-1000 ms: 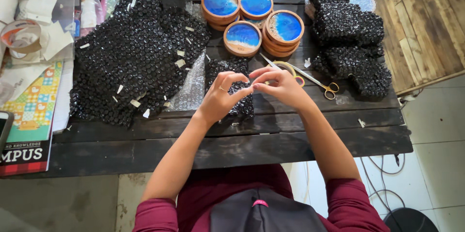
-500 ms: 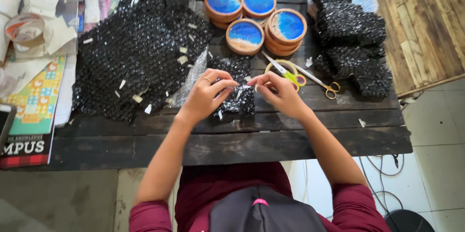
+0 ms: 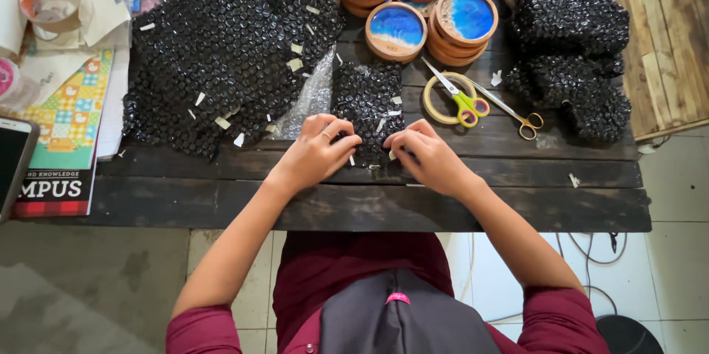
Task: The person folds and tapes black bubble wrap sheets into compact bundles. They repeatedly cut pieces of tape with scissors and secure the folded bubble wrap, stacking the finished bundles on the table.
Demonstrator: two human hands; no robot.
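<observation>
The dark plank table point(image 3: 221, 199) carries a big heap of black bubble wrap point(image 3: 221, 51) left of a small wrapped bundle point(image 3: 368, 103). The left hand point(image 3: 314, 154) and right hand point(image 3: 428, 158) pinch the bundle's near edge; bare planks lie below it, scissors point(image 3: 467, 103) just right.

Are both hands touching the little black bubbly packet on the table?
Touching. The head view shows the left hand and right hand pressing their fingers onto the lower edge of the small black bubble-wrap packet, with no gap visible.
</observation>
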